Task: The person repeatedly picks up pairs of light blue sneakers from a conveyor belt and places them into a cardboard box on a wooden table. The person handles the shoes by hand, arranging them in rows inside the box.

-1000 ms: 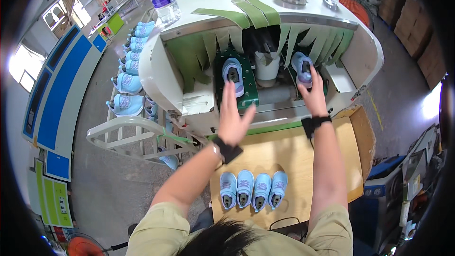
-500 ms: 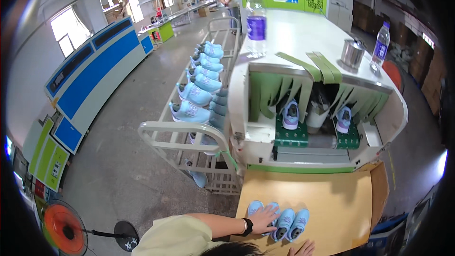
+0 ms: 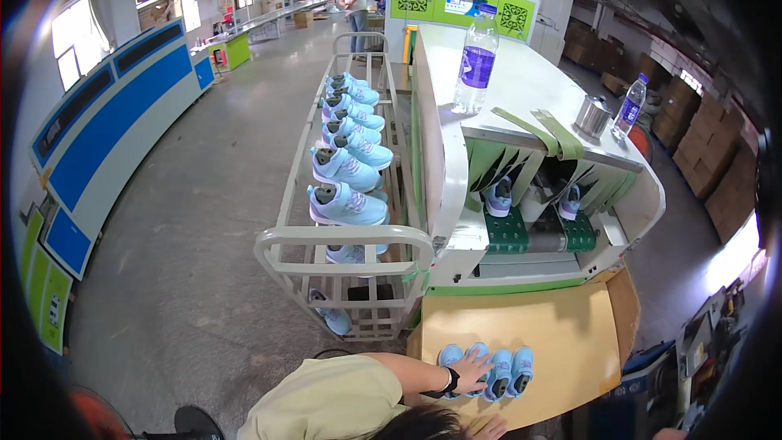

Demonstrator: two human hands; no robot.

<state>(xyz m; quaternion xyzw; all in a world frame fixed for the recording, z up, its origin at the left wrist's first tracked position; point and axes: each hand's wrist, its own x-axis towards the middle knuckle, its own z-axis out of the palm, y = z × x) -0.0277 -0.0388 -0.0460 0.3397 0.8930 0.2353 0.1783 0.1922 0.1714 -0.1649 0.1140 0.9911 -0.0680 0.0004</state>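
Several light-blue sneakers (image 3: 521, 368) stand side by side in a row on a tan board (image 3: 570, 342). My left hand (image 3: 472, 371) lies over the left part of this row with its fingers spread, touching the second sneaker from the left. A dark band circles the left wrist. My right hand (image 3: 489, 428) is at the lower edge of the picture, just short of the row. Its visible fingers are stretched out with nothing in them, and the rest of that hand is cut off.
Beyond the board, a white machine (image 3: 456, 171) has sneakers on green perforated belts (image 3: 508, 232) under hanging strips. Bottles (image 3: 474, 69) and a metal pot (image 3: 593, 116) stand on top. At left, a metal rack (image 3: 277, 236) holds more sneakers (image 3: 350, 204). Far back stands a person (image 3: 355, 4).
The view has turned, so the machine and walls sit further left. My right hand has moved left along the near side of the row. My left hand stays on the sneakers.
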